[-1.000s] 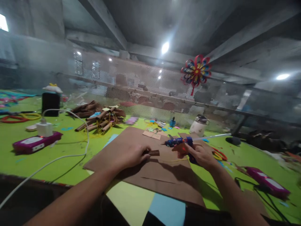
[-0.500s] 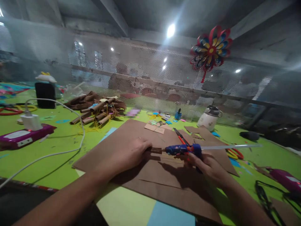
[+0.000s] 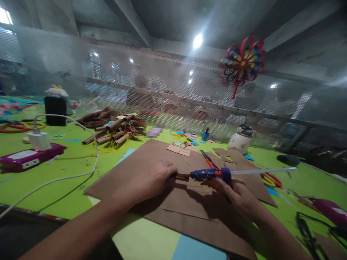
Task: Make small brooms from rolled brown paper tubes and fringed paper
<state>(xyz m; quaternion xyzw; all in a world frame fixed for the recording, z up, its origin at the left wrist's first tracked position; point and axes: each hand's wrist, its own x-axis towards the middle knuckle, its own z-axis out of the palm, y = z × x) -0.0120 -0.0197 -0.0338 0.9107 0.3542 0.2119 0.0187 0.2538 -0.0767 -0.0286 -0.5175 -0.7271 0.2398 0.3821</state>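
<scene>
My left hand (image 3: 150, 178) rests on a large brown cardboard sheet (image 3: 173, 213) and pinches a small brown paper roll (image 3: 181, 176) that pokes out to the right of its fingers. My right hand (image 3: 237, 195) grips a blue glue gun (image 3: 210, 174) held level. The gun's nozzle touches the end of the roll. A pale glue stick (image 3: 264, 170) juts out of the gun's back toward the right.
Red scissors (image 3: 208, 161) lie behind the gun. A pile of brown paper rolls (image 3: 114, 131) sits far left. Purple power strips (image 3: 29, 159) (image 3: 329, 211) with cables flank me. A white jar (image 3: 241, 139) stands by a mesh screen with a paper pinwheel (image 3: 242, 63); a person sits behind it.
My right hand has brought the glue gun left until its nozzle meets the roll in my left hand. The view has tilted down a little.
</scene>
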